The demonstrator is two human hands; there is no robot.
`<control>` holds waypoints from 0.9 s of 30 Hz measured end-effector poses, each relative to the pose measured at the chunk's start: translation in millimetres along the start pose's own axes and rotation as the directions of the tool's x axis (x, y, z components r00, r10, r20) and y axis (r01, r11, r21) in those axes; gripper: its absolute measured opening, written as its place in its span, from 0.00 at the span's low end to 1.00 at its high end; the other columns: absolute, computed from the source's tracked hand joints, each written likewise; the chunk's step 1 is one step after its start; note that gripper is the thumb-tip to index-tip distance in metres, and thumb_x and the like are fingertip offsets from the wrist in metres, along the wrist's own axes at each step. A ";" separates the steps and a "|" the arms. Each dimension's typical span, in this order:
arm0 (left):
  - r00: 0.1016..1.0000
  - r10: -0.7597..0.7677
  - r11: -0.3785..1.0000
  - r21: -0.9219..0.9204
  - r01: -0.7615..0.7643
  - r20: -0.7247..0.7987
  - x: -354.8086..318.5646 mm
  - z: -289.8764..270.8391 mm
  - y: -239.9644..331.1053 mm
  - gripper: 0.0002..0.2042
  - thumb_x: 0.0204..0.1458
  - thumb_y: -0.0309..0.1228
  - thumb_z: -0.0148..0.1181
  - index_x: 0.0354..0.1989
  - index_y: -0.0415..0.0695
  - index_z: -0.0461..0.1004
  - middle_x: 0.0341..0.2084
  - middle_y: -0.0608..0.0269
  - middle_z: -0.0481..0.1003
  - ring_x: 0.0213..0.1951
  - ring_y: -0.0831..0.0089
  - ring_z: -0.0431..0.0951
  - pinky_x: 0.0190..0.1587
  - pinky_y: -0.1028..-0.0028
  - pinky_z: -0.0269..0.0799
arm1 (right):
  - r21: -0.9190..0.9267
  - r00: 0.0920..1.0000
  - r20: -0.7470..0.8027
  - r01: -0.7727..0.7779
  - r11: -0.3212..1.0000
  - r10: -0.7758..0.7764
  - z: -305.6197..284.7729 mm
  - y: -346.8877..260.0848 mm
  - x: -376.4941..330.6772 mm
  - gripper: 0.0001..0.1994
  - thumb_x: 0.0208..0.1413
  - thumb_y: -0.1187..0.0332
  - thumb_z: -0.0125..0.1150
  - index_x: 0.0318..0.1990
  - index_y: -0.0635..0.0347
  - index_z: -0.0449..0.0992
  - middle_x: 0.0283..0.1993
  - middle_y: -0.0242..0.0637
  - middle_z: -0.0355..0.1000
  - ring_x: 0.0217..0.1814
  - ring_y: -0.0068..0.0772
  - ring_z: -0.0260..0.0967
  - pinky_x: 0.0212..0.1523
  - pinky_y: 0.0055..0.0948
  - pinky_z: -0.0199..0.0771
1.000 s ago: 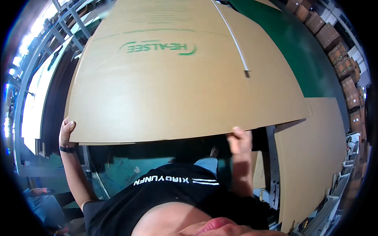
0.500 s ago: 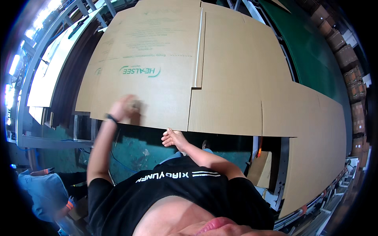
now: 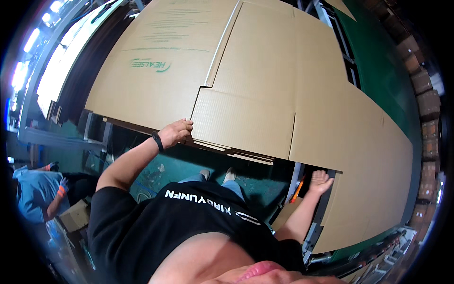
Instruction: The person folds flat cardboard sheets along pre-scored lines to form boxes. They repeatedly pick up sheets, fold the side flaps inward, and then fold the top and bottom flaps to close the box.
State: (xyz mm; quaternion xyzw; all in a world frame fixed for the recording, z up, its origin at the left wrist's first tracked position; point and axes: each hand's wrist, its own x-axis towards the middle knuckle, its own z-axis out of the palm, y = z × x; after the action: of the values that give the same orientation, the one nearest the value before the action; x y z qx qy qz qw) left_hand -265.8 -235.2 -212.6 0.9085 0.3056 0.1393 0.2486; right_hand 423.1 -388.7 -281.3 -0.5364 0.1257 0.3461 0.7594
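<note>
big flat cardboard sheet [image 3: 265, 90] lying flat, long axis running left-right, left hand [image 3: 176, 132] pinching its near edge, right hand [image 3: 320, 181] open-palmed under its right part

A large flattened cardboard sheet [image 3: 265, 80] is shown in plain tan-brown, marked with a green printed logo and faint green lines near its top left. Its lower flap is ribbed with fine corrugation stripes. A black wristband [image 3: 157, 141] is worn by the left hand [image 3: 176, 132]. A black shirt [image 3: 165, 222] is crossed by white lettering and a white stripe. The floor [image 3: 246, 177] is painted dark green. An orange tool [image 3: 297, 190] is seen beside the right hand [image 3: 320, 181]. Blue clothing with orange-striped gloves is worn by another person [image 3: 35, 191] at far left.
</note>
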 end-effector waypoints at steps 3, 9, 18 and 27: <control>0.999 0.030 0.999 -0.033 -0.031 -0.026 -1.5 5.6 -13.7 0.07 0.48 0.22 0.59 0.35 0.42 0.71 0.46 0.52 0.73 0.58 0.53 0.69 0.65 0.52 0.60 | 0.137 0.992 0.083 0.078 0.987 -0.090 14.0 -58.6 63.8 0.22 0.63 0.57 0.53 0.58 0.61 0.67 0.58 0.44 0.69 0.60 0.41 0.66 0.57 0.47 0.71; 0.999 -0.008 1.000 -0.014 0.007 -0.034 -7.1 6.8 -16.4 0.09 0.45 0.22 0.62 0.35 0.42 0.71 0.47 0.53 0.72 0.59 0.53 0.68 0.65 0.51 0.59 | -0.333 0.720 0.385 0.692 0.640 -0.578 182.4 -124.9 -57.7 0.18 0.51 0.78 0.60 0.50 0.78 0.70 0.50 0.49 0.71 0.45 0.41 0.73 0.44 0.37 0.79; 0.978 0.075 0.993 -0.077 -0.092 -0.196 11.0 -5.7 -43.2 0.13 0.46 0.24 0.64 0.41 0.43 0.71 0.48 0.56 0.72 0.58 0.54 0.69 0.63 0.55 0.62 | 0.144 -0.150 0.985 0.986 -0.081 -0.082 335.7 64.2 -338.2 0.25 0.43 0.84 0.56 0.54 0.68 0.71 0.57 0.49 0.69 0.59 0.43 0.66 0.60 0.39 0.67; 0.957 0.059 0.987 -0.130 -0.099 -0.285 8.3 -10.6 -40.2 0.14 0.44 0.24 0.66 0.40 0.41 0.72 0.45 0.56 0.73 0.57 0.56 0.71 0.62 0.56 0.65 | 0.405 -0.271 0.851 0.885 -0.232 0.451 284.3 261.1 -315.9 0.31 0.38 0.85 0.57 0.57 0.62 0.69 0.60 0.58 0.65 0.63 0.60 0.63 0.64 0.49 0.62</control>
State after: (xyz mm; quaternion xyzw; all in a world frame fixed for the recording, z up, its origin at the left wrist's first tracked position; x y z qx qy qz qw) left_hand -283.3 -198.4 -224.5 0.8709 0.2904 0.2980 0.2614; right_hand -30.9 -207.5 -182.0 -0.4049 -0.9068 0.0454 0.1078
